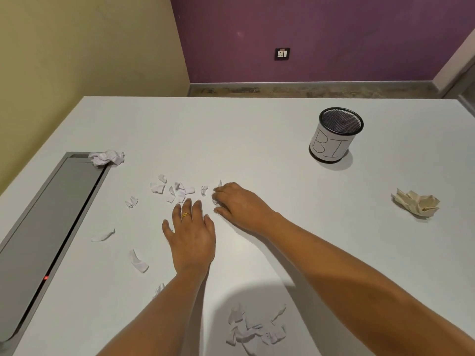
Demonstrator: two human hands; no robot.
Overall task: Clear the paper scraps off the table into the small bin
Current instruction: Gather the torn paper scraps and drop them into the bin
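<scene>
2 hands (192,235) (239,204) among paper scraps (177,190), bin (334,136) well apart

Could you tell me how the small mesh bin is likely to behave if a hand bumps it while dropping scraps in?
The bin looks like thin wire mesh and seems empty, so it is probably light and would slide easily on the smooth table. Standing upright on a narrow base, it might tip, and being round, it could then roll.

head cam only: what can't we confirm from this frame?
- Right hand: curled fingers hide whether any scrap is gripped.
- Bin: the viewing angle hides the bottom, so its contents are unknown.
- Near scrap pile: bottom edge may cut off more.
- Small scrap: left forearm partly covers it.
- Wall socket: too small to read.
</scene>
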